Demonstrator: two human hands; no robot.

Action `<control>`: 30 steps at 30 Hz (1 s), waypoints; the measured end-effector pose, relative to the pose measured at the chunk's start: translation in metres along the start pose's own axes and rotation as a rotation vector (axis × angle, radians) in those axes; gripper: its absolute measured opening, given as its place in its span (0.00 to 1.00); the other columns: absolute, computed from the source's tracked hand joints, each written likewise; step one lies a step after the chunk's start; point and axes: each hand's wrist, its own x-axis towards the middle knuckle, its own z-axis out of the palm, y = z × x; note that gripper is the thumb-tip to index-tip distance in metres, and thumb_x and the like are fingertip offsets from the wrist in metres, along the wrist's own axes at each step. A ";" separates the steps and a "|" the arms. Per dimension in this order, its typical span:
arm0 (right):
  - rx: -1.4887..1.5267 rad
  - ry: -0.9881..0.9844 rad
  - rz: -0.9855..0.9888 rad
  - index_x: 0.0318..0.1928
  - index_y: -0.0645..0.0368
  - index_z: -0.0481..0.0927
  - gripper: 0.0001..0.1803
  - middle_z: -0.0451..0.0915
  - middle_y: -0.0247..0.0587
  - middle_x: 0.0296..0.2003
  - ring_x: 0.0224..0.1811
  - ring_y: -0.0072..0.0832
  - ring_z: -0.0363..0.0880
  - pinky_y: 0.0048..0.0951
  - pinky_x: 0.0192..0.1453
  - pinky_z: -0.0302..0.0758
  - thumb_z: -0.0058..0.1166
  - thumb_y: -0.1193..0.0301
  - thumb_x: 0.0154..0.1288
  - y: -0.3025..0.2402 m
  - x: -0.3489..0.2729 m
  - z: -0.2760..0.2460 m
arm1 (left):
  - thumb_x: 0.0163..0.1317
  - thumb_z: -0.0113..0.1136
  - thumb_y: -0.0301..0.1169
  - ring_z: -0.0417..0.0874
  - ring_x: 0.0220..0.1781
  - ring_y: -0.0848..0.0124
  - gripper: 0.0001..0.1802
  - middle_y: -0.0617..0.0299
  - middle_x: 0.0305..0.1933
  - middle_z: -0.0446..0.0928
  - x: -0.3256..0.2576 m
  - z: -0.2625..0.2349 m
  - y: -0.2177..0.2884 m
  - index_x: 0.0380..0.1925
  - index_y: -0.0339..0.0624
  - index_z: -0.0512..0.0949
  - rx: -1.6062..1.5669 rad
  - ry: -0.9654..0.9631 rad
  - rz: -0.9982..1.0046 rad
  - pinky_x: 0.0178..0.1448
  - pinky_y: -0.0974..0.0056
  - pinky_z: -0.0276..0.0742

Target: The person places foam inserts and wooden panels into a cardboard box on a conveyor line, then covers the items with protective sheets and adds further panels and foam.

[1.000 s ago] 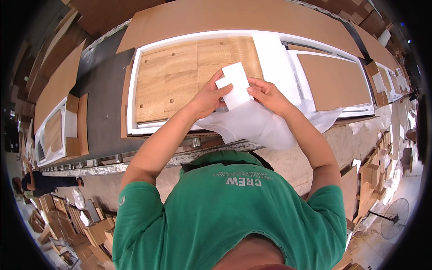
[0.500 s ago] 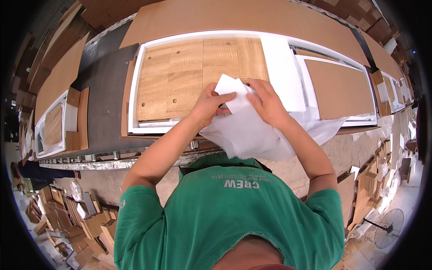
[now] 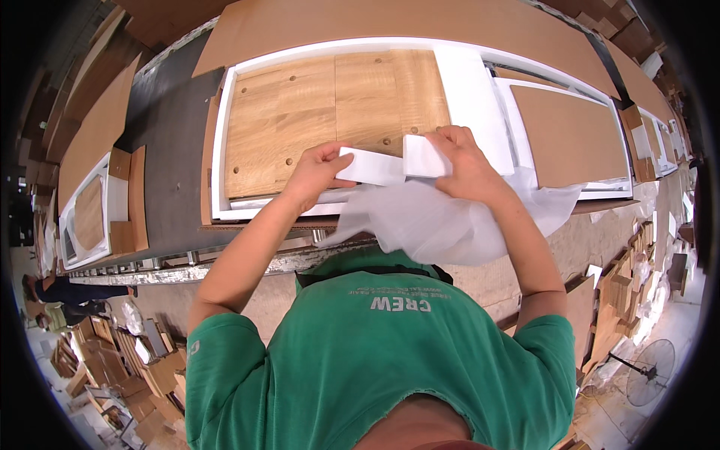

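Observation:
Between finger and thumb, my left hand point(image 3: 316, 174) grips one end of a flat white foam strip point(image 3: 373, 166). A squarer white foam block point(image 3: 424, 157) is held by my right hand point(image 3: 466, 166), its left edge against or just over the strip's right end. Both pieces are above the near edge of a wood-grain panel point(image 3: 285, 112) with several round holes. That panel lies inside a white foam frame point(image 3: 220, 154) in an opened carton. Below my hands, a thin translucent foam sheet point(image 3: 427, 221) drapes over the carton's near edge.
Beside the panel are a wide white foam slab point(image 3: 469, 97) and a brown cardboard piece point(image 3: 566, 135). Similar open cartons stand left point(image 3: 94, 210) and right point(image 3: 660, 150) along the dark conveyor point(image 3: 169, 112). A person point(image 3: 75, 290) is at far left; a fan point(image 3: 649, 371) stands lower right.
My hands have moved apart. The white foam, bunched together earlier, now shows as two separate pieces, one in each hand. The translucent sheet hangs lower, out of my fingers.

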 end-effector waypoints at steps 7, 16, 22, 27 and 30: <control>-0.295 -0.069 0.003 0.54 0.64 0.73 0.35 0.70 0.47 0.53 0.55 0.42 0.66 0.35 0.62 0.66 0.64 0.78 0.37 0.004 0.009 0.011 | 0.53 0.65 0.33 0.77 0.33 0.55 0.20 0.53 0.37 0.73 -0.008 -0.003 -0.017 0.48 0.46 0.77 1.089 0.171 0.688 0.34 0.61 0.75; -0.329 -0.097 -0.014 0.54 0.60 0.75 0.29 0.71 0.46 0.53 0.59 0.39 0.66 0.35 0.56 0.73 0.62 0.76 0.45 0.009 0.000 0.012 | 0.42 0.58 0.16 0.70 0.53 0.57 0.37 0.52 0.49 0.68 -0.018 0.012 0.004 0.59 0.46 0.66 1.585 -0.121 0.753 0.50 0.59 0.69; -0.204 0.023 -0.015 0.53 0.58 0.76 0.28 0.69 0.45 0.56 0.59 0.39 0.65 0.36 0.58 0.71 0.64 0.71 0.46 0.022 -0.013 0.024 | 0.48 0.58 0.28 0.70 0.52 0.58 0.32 0.53 0.47 0.69 -0.009 0.016 -0.006 0.58 0.47 0.66 1.748 -0.201 0.769 0.52 0.57 0.64; -0.175 0.010 0.014 0.53 0.57 0.76 0.28 0.67 0.42 0.58 0.60 0.40 0.64 0.34 0.61 0.68 0.64 0.72 0.47 0.023 -0.013 0.025 | 0.53 0.53 0.33 0.69 0.53 0.57 0.27 0.55 0.46 0.69 0.012 0.027 0.012 0.56 0.47 0.68 1.846 -0.306 0.756 0.53 0.54 0.62; -0.232 -0.002 0.001 0.51 0.56 0.78 0.25 0.67 0.43 0.59 0.60 0.40 0.64 0.34 0.62 0.68 0.63 0.72 0.48 0.031 -0.013 0.025 | 0.56 0.52 0.36 0.65 0.60 0.55 0.27 0.52 0.56 0.66 0.023 0.058 0.023 0.58 0.51 0.68 1.644 -0.341 0.799 0.61 0.49 0.57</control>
